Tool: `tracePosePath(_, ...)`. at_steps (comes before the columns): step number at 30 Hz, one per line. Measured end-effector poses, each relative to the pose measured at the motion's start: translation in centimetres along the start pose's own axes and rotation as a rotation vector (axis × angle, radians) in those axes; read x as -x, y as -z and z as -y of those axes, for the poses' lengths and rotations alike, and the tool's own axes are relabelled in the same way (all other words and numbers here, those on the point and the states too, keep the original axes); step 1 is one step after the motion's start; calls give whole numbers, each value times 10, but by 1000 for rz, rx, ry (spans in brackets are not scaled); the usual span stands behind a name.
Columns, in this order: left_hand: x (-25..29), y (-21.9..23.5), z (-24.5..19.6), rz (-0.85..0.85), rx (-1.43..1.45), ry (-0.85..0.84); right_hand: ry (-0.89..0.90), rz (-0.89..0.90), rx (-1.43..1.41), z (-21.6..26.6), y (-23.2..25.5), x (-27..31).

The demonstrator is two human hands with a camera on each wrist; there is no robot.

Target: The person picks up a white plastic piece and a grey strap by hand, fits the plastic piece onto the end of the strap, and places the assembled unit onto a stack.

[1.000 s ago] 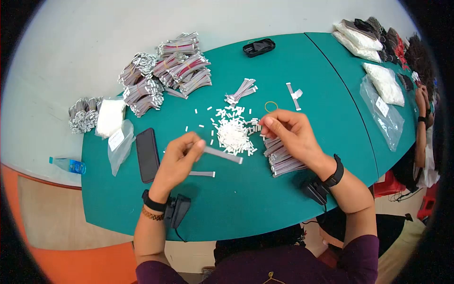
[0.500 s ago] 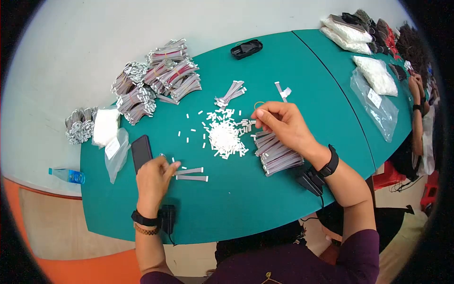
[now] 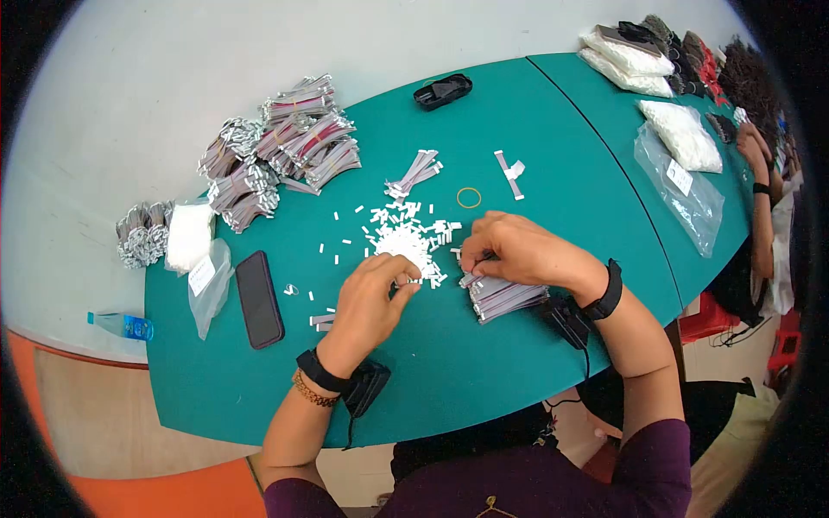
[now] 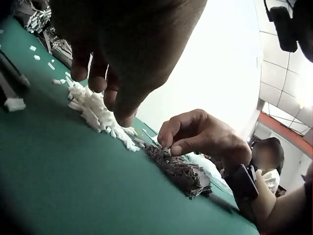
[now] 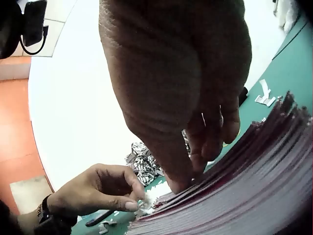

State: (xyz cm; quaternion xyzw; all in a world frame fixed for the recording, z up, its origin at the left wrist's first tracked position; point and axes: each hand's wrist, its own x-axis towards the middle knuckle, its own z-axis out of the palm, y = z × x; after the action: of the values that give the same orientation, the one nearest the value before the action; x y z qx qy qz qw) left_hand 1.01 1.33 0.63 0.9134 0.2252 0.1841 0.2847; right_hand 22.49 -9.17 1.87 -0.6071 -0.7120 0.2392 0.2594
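Note:
My left hand reaches over the near edge of a pile of small white pieces. In the left wrist view its fingers hang down, slightly bent, over that pile. The right wrist view shows a gap between its thumb and forefinger. Beside the pile lies a stack of flat grey ribbon cables with white ends. Above it, my right hand pinches the end of one cable between thumb and fingers, as the left wrist view also shows. Two loose ribbon cables lie partly hidden behind my left wrist.
A phone and a plastic bag lie on the left. Bundled cables are heaped at the back left. Further over are a rubber band, a black case and a taped cable. Another person's arm shows at right.
My left hand laid a ribbon cable down beside another on the left, then came back right to the white pile. The right hand lowered from beside the pile onto the cable stack.

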Motion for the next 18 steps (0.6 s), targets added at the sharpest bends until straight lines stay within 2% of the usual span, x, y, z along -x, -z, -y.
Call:
tracePosePath(7,-2,-6,5,-31,-30,-18,38,1,-9,2,6,0)
tracePosePath(13,-3,-10,-2,-9,-39,-122,-1,14,-219,13,19,-2)
tracePosePath(16,-4,-17,0,-23,-42,-142,13,-135,-351,12,14,-4)
tracePosePath(18,-4,-16,0,-23,-46,-141,-79,-154,-374,16,16,-5)
